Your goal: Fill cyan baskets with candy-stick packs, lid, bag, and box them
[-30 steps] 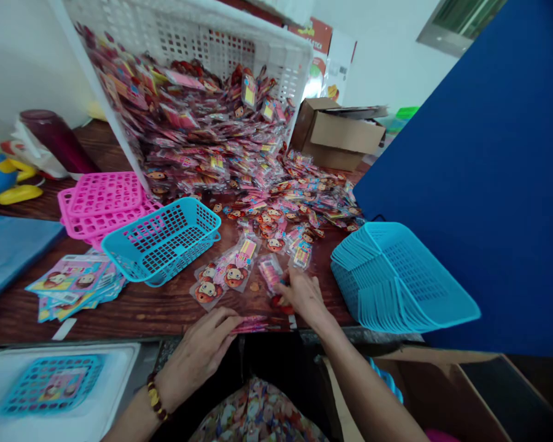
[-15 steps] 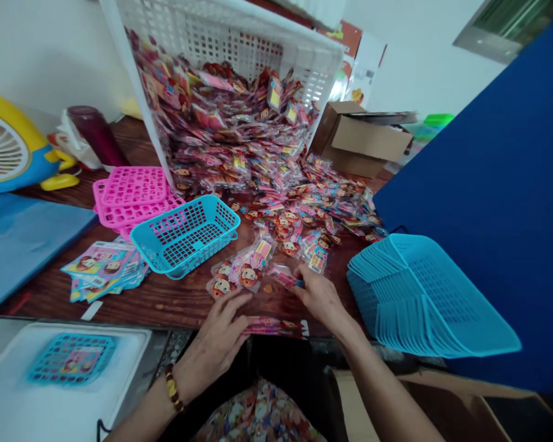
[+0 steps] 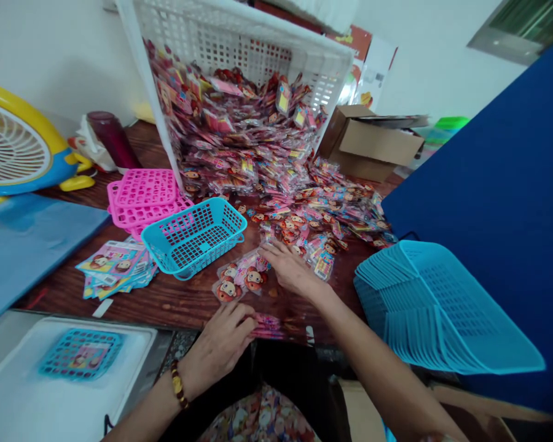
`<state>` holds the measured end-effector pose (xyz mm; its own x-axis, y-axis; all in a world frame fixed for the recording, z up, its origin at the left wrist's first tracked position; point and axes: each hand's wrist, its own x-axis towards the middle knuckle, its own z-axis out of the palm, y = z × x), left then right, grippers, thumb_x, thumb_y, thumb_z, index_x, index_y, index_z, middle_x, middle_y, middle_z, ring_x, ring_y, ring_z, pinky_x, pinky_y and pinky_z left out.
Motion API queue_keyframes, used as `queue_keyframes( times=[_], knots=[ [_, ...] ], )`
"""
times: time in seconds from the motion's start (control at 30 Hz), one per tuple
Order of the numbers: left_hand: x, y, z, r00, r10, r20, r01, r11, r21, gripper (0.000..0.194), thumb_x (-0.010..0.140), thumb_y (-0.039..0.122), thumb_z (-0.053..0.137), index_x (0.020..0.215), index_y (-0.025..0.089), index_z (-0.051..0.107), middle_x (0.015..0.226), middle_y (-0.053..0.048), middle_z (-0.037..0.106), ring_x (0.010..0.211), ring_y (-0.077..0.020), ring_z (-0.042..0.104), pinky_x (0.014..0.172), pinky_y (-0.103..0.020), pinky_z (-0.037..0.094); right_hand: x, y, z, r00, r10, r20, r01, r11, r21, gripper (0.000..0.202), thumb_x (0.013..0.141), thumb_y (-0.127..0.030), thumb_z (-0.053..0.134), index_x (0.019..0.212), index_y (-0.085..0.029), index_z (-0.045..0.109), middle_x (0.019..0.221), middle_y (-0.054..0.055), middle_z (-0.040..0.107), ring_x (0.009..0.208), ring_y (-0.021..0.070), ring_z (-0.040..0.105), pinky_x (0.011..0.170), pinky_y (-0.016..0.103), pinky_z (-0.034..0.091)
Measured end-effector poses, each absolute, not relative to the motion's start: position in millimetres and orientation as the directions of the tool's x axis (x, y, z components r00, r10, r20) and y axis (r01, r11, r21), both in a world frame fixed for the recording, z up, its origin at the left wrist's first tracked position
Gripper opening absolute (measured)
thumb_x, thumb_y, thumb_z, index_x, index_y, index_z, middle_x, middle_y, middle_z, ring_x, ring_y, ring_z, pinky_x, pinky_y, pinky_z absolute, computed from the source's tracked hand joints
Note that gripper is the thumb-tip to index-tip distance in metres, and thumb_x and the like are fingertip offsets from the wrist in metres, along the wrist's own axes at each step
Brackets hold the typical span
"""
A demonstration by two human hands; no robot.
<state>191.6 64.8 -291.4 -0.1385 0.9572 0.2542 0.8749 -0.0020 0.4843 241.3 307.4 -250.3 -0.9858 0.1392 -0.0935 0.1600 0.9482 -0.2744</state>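
Several small clear packets printed with a red-haired cartoon face lie on the dark wood table, between the blue basket and my right hand. My right hand reaches over the right end of these packets, fingertips down on them; whether it grips one is hidden. Near the table's front edge, my left hand has bent fingers beside a low stack of pink packets, touching its left end. What its fingertips hold, if anything, cannot be made out.
Behind, a tipped white crate spills a large heap of packets. Nested blue baskets stand right, by a blue panel. Pink baskets, printed cards, a fan and a cardboard box surround the work area.
My right hand has moved left and away from me, from a pink packet to the face packets. My left hand stays near the stack. The view has shifted slightly.
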Motion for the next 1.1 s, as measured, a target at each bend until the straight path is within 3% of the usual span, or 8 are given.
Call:
queue_keyframes(
  times=[0.1,0.3,0.4,0.53,0.73,0.87,0.97,1.1],
  knots=[
    [192,65,-291,-0.138,0.956,0.257,0.870,-0.007,0.493,0.016,0.094,0.009,0.047,0.105,0.019,0.053,0.115,-0.007,0.056,0.103,-0.0235,0.050,0.090,-0.041,0.047,229,317,-263,-0.985,0.043,-0.165,0.069,0.986,-0.154,0.067,0.079,0.004,0.042,0.140,-0.020,0.051,0.145,0.009,0.052,0.133,0.0245,0.041,0.110,0.042,0.033],
    [194,62,-295,-0.148,0.950,0.275,0.869,-0.008,0.494,0.017,0.094,0.009,0.048,0.108,0.019,0.053,0.116,-0.007,0.057,0.103,-0.0240,0.049,0.088,-0.041,0.046,274,339,-281,-0.990,-0.100,-0.101,-0.062,0.941,-0.334,0.059,0.078,0.003,0.041,0.125,-0.022,0.065,0.140,0.003,0.059,0.140,0.0224,0.036,0.115,0.043,0.028],
    [194,61,-297,-0.146,0.947,0.285,0.870,-0.014,0.492,0.016,0.094,0.010,0.048,0.107,0.019,0.054,0.117,-0.007,0.057,0.102,-0.0237,0.049,0.088,-0.041,0.046,290,340,-277,-0.987,0.145,-0.064,0.159,0.926,-0.343,0.048,0.088,-0.004,0.039,0.126,-0.023,0.063,0.135,0.005,0.062,0.134,0.0210,0.046,0.110,0.041,0.035],
    [194,60,-298,-0.151,0.947,0.283,0.868,-0.010,0.496,0.015,0.096,0.012,0.046,0.107,0.019,0.055,0.117,-0.008,0.057,0.103,-0.0234,0.049,0.088,-0.041,0.045,283,317,-266,-0.794,0.579,-0.186,0.599,0.797,-0.077,0.046,0.094,-0.048,0.056,0.122,-0.011,0.058,0.119,0.020,0.066,0.111,0.0313,0.062,0.092,0.042,0.047],
    [195,60,-297,-0.167,0.934,0.316,0.872,-0.010,0.490,0.015,0.095,0.011,0.047,0.105,0.020,0.055,0.116,-0.007,0.058,0.102,-0.0226,0.051,0.088,-0.039,0.046,277,300,-260,-0.690,0.648,-0.322,0.687,0.726,-0.011,0.037,0.098,-0.046,0.047,0.111,-0.016,0.065,0.115,0.016,0.069,0.108,0.0282,0.065,0.084,0.036,0.048],
    [196,60,-297,-0.173,0.929,0.327,0.876,-0.006,0.482,0.016,0.095,0.012,0.048,0.105,0.020,0.056,0.115,-0.007,0.059,0.102,-0.0224,0.051,0.087,-0.038,0.046,278,297,-248,-0.690,0.590,-0.419,0.644,0.765,0.015,0.040,0.100,-0.042,0.041,0.093,-0.018,0.072,0.099,0.016,0.073,0.097,0.0283,0.068,0.077,0.035,0.047],
    [196,60,-297,-0.168,0.934,0.315,0.877,-0.004,0.481,0.017,0.095,0.012,0.047,0.107,0.020,0.056,0.116,-0.007,0.058,0.103,-0.0231,0.050,0.087,-0.039,0.046,256,286,-243,-0.863,0.446,-0.235,0.469,0.882,-0.046,0.028,0.097,-0.038,0.049,0.111,-0.021,0.067,0.113,0.012,0.069,0.107,0.0259,0.063,0.086,0.035,0.045],
    [196,61,-296,-0.167,0.943,0.288,0.880,0.011,0.474,0.015,0.093,0.011,0.050,0.105,0.020,0.055,0.115,-0.007,0.058,0.102,-0.0234,0.050,0.087,-0.039,0.045,212,274,-249,-0.955,0.194,-0.224,0.212,0.975,-0.060,0.070,0.073,-0.047,0.080,0.130,-0.016,0.055,0.131,0.018,0.058,0.121,0.0339,0.051,0.099,0.045,0.039]
  ],
)
